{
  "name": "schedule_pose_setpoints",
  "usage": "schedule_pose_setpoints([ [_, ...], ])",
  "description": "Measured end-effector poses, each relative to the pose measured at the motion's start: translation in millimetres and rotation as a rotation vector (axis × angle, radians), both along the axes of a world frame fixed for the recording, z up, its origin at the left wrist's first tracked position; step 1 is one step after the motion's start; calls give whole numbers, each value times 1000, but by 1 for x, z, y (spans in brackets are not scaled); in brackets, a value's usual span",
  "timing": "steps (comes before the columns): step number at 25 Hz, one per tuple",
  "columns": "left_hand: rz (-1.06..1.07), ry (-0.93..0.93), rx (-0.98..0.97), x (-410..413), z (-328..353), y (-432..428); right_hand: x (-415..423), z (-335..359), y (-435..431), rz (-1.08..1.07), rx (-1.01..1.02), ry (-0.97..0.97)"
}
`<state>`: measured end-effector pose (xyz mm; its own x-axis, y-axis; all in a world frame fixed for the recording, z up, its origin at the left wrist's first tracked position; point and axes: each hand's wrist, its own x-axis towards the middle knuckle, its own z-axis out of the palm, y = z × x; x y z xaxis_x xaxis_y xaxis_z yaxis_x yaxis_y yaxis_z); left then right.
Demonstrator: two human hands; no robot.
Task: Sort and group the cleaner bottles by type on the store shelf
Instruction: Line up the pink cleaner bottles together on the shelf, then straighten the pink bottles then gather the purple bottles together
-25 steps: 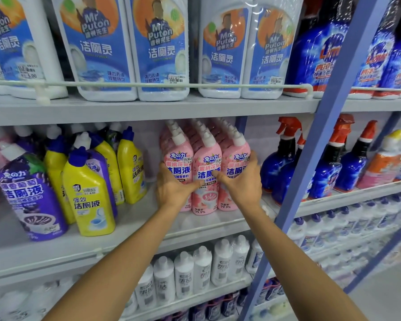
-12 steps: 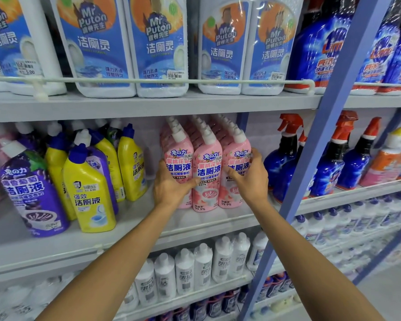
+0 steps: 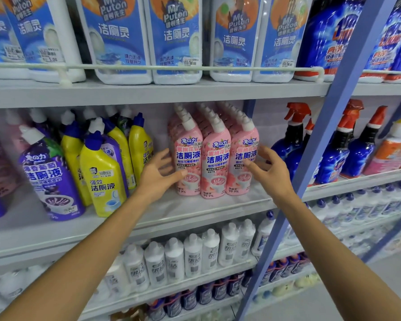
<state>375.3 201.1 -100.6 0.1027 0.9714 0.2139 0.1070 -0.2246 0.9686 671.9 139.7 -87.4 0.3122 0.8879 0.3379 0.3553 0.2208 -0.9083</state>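
Store shelf [image 3: 195,210], middle tier: smooth pale metal. On it the pink bottles [image 3: 215,163] stand upright in three tight rows, between yellow bottles [image 3: 102,179] and blue spray bottles [image 3: 289,147]. Your left hand [image 3: 156,176] and right hand [image 3: 272,174] flank the block, fingers spread, holding nothing; whether the left thumb touches is unclear. The bottles are glossy rigid plastic with film labels and angled white necks. They are probably full, so fairly heavy, slick and tippy. Grip mid-body, not the neck, or push the block low from both sides.

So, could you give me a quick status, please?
Left hand open, right hand open. Pink white-capped plastic bottles upright, three rows, between them. Nothing blocking.
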Motion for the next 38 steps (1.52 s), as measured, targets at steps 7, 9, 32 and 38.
schedule_pose_setpoints([
  [7,-92,-163,-79,-121,-13,-65,-105,-5,-43,325,-98,356],
  [9,-67,-152,-92,-174,-16,-81,-155,-7,-40,393,-130,398],
  [32,535,-49,32,-505,13,-10,-615,2,124,740,-47,92],
  [38,568,-11,104,-524,-5,-6,-646,-10,137,912,-28,103],
])
